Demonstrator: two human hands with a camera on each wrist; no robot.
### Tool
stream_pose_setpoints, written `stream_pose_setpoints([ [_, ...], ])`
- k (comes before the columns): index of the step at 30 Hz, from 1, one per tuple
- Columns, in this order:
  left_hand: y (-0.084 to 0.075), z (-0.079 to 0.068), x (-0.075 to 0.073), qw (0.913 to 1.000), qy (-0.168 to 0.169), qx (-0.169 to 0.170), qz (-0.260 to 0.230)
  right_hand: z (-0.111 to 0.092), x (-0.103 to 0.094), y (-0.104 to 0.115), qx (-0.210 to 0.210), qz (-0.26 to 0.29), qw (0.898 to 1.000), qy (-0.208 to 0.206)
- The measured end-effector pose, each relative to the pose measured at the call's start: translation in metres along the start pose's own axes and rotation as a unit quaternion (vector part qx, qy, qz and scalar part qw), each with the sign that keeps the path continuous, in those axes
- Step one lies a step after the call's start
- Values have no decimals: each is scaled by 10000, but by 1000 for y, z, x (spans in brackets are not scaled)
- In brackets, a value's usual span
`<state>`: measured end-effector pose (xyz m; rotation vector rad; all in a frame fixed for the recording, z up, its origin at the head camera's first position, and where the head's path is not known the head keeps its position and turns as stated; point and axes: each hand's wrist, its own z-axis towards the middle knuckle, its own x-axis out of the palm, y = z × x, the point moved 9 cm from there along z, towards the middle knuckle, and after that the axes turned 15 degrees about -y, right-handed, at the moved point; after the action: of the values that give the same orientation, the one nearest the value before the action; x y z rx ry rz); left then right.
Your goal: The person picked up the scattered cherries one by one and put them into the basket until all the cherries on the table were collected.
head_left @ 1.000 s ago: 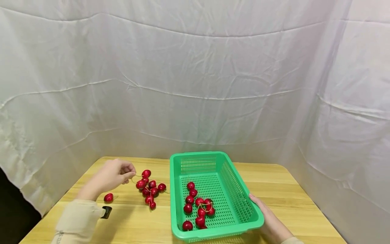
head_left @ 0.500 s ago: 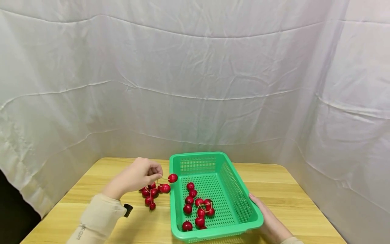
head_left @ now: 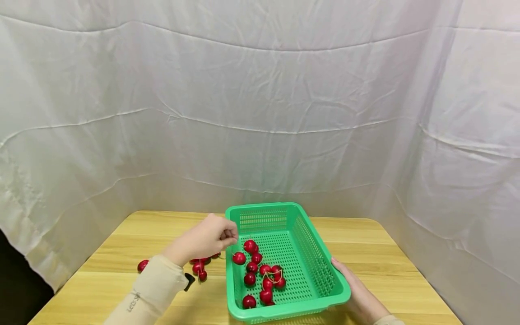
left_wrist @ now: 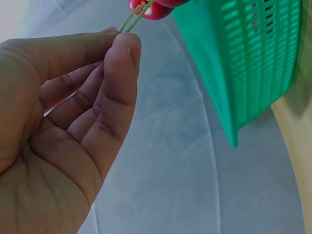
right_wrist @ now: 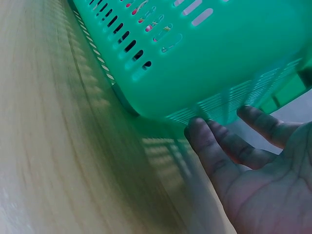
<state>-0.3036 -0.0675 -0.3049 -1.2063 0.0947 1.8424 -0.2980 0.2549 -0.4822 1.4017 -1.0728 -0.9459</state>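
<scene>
My left hand [head_left: 211,239] is over the left rim of a green plastic basket [head_left: 289,311]. Its thumb and forefinger pinch two thin green stems [left_wrist: 132,18], in the left wrist view. Red cherries [left_wrist: 155,10] hang from these stems; in the head view, one held cherry [head_left: 239,258] shows just inside the rim. Several more cherries [head_left: 266,296] lie on the basket floor. At the basket's right side is my right hand [head_left: 357,291]. In the right wrist view its fingers [right_wrist: 214,151] reach out fairly straight, tips against the slotted outer wall.
Left of the basket, a small pile of cherries [head_left: 199,267] lies on the wooden table [head_left: 101,280], partly behind the left forearm. A single cherry [head_left: 142,265] sits farther left. Pale curtains [head_left: 260,108] hang behind and beside the table.
My left hand has lifted cherries by their stems from the table pile and carried them right, over the basket's left rim. The right hand and basket have stayed in place.
</scene>
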Motion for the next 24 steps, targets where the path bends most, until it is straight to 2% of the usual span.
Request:
stream_pose_setpoints([
  [4, -1, 2, 14, 9999, 89, 63, 72, 0, 0, 0, 5, 18, 10000, 14],
  [12, -3, 6, 34, 9992, 286, 183, 209, -1, 0, 1, 7, 43, 10000, -12],
  [24, -1, 11, 51, 9982, 447, 165, 359, -2, 0, 1, -37, 94, 9999, -4],
])
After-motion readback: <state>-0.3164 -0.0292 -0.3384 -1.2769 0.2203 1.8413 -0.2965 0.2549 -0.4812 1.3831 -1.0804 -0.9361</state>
